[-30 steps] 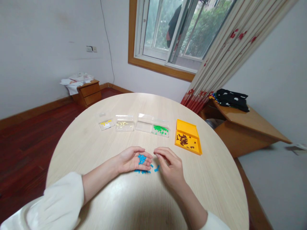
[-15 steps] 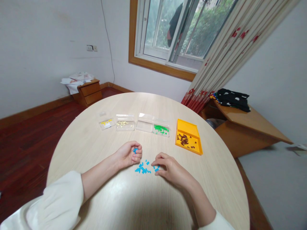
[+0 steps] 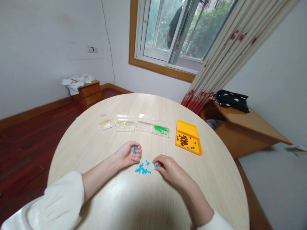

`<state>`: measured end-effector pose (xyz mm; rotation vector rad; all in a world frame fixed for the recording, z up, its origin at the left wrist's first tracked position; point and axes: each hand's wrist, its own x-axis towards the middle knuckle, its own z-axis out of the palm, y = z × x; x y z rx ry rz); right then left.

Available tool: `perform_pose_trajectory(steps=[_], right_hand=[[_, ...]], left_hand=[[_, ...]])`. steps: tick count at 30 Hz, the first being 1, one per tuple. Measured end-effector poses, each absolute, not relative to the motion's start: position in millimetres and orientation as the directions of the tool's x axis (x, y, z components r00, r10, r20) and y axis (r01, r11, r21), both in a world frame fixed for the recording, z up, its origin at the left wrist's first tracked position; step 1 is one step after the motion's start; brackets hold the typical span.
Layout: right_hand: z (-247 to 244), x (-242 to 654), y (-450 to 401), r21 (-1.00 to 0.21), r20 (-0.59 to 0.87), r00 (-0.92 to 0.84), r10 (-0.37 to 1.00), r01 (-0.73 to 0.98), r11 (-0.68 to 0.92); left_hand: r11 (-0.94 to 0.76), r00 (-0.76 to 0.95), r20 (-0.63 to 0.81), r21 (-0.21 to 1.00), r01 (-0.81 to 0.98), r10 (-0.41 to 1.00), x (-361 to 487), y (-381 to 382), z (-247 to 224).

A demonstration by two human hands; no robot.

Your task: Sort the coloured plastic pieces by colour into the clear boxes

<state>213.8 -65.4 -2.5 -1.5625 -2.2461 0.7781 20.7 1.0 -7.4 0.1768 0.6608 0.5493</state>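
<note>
My left hand (image 3: 129, 154) is turned palm up, its fingers curled round some small blue pieces (image 3: 135, 150) that look like toy building bricks. To its right my right hand (image 3: 169, 167) is low over the table, thumb and fingertips closed about a small blue brick (image 3: 156, 165). Its other fingers are bent under and partly hidden. Between the two hands lies a loose pile of small blue bricks (image 3: 143, 170) on the wood-look tabletop (image 3: 129, 195).
Beyond my hands stand a clear box with yellow pieces (image 3: 107, 124), one with cream pieces (image 3: 124, 125) and a two-part clear box (image 3: 144, 127) with green pieces (image 3: 161, 129) on its right side. An open orange box (image 3: 188, 140) of brown pieces stands at the right.
My right thumb has moved up towards the fingertips, and they have closed on the blue brick between them. My left hand has stayed curled in about the same place.
</note>
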Motion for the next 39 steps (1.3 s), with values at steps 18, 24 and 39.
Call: perform_pose_trajectory(steps=[18,24,39], right_hand=[[2,218,-65,-0.648,0.022,-0.332,0.943,0.714,0.266],[9,217,-65,-0.759,0.153,-0.252,0.956,0.59,0.277],[6,203,-66,-0.838,0.302,-0.073,0.951,0.456,0.301]], left_hand=[[0.842,0.655,-0.529,0.326,-0.429,0.539,22,0,-6],[0.865,0.705,-0.509,0.368,-0.34,0.494,25,-8,-5],[0.879,0.714,-0.515,0.327,-0.348,0.475,27,-11,-7]])
